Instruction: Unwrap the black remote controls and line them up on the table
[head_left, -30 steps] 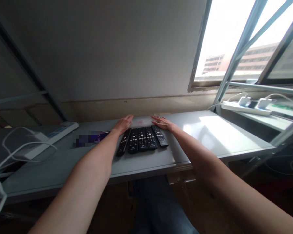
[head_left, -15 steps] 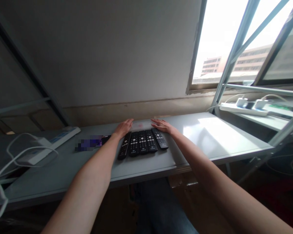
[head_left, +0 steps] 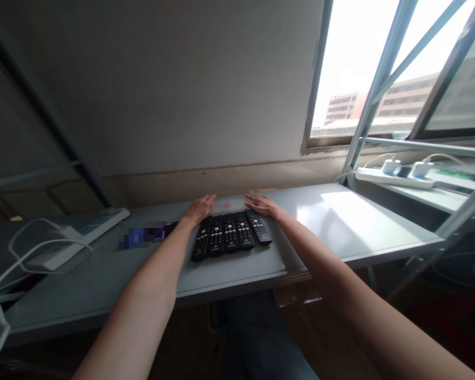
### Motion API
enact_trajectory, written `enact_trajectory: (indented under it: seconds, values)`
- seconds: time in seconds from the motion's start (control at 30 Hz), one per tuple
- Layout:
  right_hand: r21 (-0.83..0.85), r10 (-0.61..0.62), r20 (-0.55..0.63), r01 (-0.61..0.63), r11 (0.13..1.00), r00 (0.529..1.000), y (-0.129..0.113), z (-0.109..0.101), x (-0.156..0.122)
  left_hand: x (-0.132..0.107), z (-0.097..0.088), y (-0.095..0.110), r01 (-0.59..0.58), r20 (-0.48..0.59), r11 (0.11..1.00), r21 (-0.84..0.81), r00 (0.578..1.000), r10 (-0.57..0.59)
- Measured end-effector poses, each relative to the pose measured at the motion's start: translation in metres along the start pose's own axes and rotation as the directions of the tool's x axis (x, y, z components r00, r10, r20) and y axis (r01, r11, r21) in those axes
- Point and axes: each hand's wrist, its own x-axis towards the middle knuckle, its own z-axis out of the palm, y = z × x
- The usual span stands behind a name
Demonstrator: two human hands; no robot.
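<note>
On the pale grey desk, five black remote controls lay side by side, parallel; just beyond their top ends, the left hand and right hand rested open and empty, fingers spread, grasping nothing.

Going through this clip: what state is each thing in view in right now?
Left hand: flat, palm down, empty.
Right hand: flat, palm down, empty.
Five black remote controls: side by side, buttons up.
Right power strip: two white plugs inserted.
Left power strip: white adapter attached, cable trailing.
</note>
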Motion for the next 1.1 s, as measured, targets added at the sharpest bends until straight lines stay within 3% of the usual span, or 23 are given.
enact_trajectory:
  seconds: [0.3, 0.57, 0.7, 0.9, 1.1]
  values:
    - [-0.012, -0.104, -0.025, 0.104, 0.995, 0.994, 0.001, -0.002, -0.003, -0.004, -0.006, 0.009, 0.043, -0.124, 0.996, -0.081, 0.991, -0.053]
    - [-0.033, -0.17, -0.074, 0.168, 0.985, 0.983, 0.005, 0.003, -0.002, -0.009, -0.008, 0.018, 0.16, -0.267, 0.96, -0.23, 0.938, -0.221]
    - [-0.028, -0.183, -0.132, 0.181, 0.983, 0.974, -0.001, 0.001, -0.01, -0.014, -0.02, 0.026, 0.15, -0.321, 0.948, -0.282, 0.916, -0.241]
    - [0.109, -0.144, -0.376, 0.198, 0.974, 0.915, -0.016, 0.0, -0.021, -0.017, -0.045, 0.05, 0.049, -0.384, 0.965, -0.259, 0.911, -0.149]
    - [0.268, 0.0, -0.526, 0.166, 0.949, 0.85, -0.02, -0.001, -0.017, -0.013, -0.042, 0.058, -0.047, -0.284, 0.997, -0.055, 0.958, 0.029]
